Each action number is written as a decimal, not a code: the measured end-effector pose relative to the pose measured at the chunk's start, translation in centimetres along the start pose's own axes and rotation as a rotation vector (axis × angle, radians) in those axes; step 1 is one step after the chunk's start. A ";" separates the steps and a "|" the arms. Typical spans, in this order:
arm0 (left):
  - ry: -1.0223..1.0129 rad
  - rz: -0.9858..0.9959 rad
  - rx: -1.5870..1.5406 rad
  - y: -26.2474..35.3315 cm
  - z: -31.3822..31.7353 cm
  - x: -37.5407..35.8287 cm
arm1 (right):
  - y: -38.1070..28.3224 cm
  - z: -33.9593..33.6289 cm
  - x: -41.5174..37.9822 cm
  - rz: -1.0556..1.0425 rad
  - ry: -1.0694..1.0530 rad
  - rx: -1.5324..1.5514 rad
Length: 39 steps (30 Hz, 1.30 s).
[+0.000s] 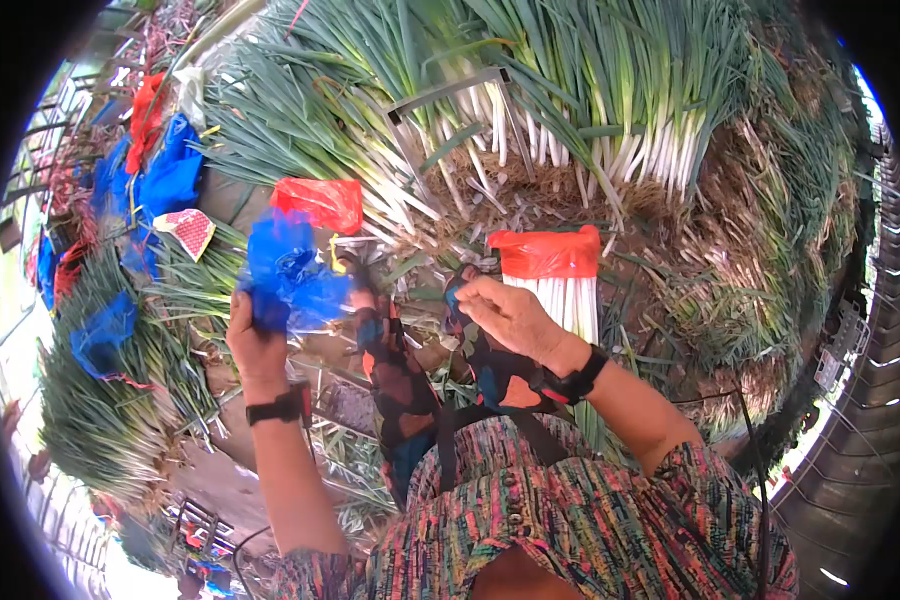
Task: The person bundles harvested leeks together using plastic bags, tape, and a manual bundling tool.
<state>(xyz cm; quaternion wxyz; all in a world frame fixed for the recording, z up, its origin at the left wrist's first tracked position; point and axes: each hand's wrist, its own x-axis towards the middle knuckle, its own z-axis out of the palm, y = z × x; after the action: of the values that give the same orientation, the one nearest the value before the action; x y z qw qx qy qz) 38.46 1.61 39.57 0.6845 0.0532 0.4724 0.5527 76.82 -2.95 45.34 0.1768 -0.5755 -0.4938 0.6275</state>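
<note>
My left hand (257, 345) grips a crumpled blue plastic bag (295, 270), which hangs loosely above its fingers and looks slightly blurred. My right hand (510, 315) is raised over my lap with its fingers curled together; whether anything small is between them is hidden. Just beyond it lies a bundle of white-stalked green onions (567, 305), with a red plastic bag (545, 255) over its far end. Another red plastic bag (320, 205) lies on the ground behind the blue one.
A big pile of green onions (570, 80) spreads across the far side, with a metal frame (450, 92) standing against it. Loose onions and leaves (730, 260) cover the right. Blue sacks (170, 170) and a second onion heap (110, 400) lie on the left.
</note>
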 end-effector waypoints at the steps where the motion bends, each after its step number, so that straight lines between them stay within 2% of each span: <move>1: 0.028 0.023 0.040 0.9 2.0 -2.3 | -0.7 -0.5 0.0 -0.051 -0.020 0.014; 2: 0.053 0.046 0.081 1.6 4.1 -4.6 | -1.5 -0.8 0.3 -0.134 -0.022 0.114; 3: 0.078 0.069 0.120 2.2 6.3 -6.4 | -2.8 -1.3 0.6 -0.286 0.010 0.049; 4: 0.066 0.089 0.006 2.6 7.8 -7.7 | -4.5 -1.9 0.7 -0.434 0.043 -0.018; 5: 0.030 0.196 0.239 2.6 8.8 -8.9 | -6.1 -2.4 0.6 -0.579 0.078 -0.087; 8: -0.114 0.425 0.820 2.2 11.6 -11.5 | -10.6 -4.1 -0.2 -0.784 0.169 -0.248; 11: -0.259 -0.045 -0.136 2.5 19.5 -13.0 | -13.6 -5.1 -2.3 -0.669 0.043 -0.080; 12: -0.200 -0.059 -0.053 2.0 22.3 -13.5 | -15.2 -5.6 -3.6 -0.640 -0.056 0.141; 15: -0.340 -0.021 0.114 1.0 26.8 -14.1 | -16.7 -5.8 -4.9 -0.545 -0.033 0.607; 16: -0.444 -0.043 0.120 1.3 27.8 -14.6 | -16.8 -6.6 -4.5 -0.489 0.061 0.598; 19: -0.400 0.063 0.356 2.2 30.7 -15.5 | -20.2 -10.4 -6.7 -0.433 0.308 0.932; 20: -0.438 0.129 0.495 3.0 31.1 -15.2 | -21.9 -11.7 -7.9 -0.436 0.303 1.027; 23: -0.543 0.656 0.983 3.2 31.6 -12.8 | -24.1 -13.8 -9.9 -0.615 0.463 0.487; 24: -0.476 0.862 1.019 3.5 33.8 -14.4 | -24.9 -14.2 -10.7 -0.689 0.594 0.253; 25: -0.404 1.070 1.041 3.9 36.5 -16.7 | -25.5 -14.0 -11.6 -0.653 0.608 0.152; 27: -0.592 1.080 1.068 4.6 39.1 -19.7 | -26.6 -13.4 -14.5 -0.576 0.706 -0.078; 28: -0.699 0.924 1.063 4.3 39.7 -20.2 | -26.0 -12.3 -14.6 -0.723 0.702 0.039; 29: -0.773 0.879 1.002 3.1 40.3 -21.0 | -25.7 -11.6 -15.9 -0.777 0.674 0.028; 31: -0.888 0.588 0.897 1.0 40.2 -20.3 | -25.1 -10.7 -18.9 -0.698 0.579 0.083; 33: -1.040 0.447 0.794 -0.7 40.4 -22.6 | -24.1 -10.7 -21.5 -0.595 0.446 0.331; 35: -1.123 0.227 0.718 -2.1 40.6 -25.2 | -21.7 -11.7 -23.5 -0.650 0.519 0.099; 37: -1.156 0.277 0.914 -1.9 40.5 -25.6 | -20.9 -11.4 -25.9 -0.616 0.622 -0.130; 39: -1.151 0.510 0.936 -2.7 40.4 -25.8 | -20.4 -10.6 -28.6 -0.504 0.773 -0.354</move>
<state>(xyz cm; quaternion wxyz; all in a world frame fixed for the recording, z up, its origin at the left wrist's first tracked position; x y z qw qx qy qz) 70.38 -2.06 75.25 0.5801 0.7210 0.2004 0.3217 87.11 -12.00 79.41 0.3927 -0.6501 -0.6149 0.2123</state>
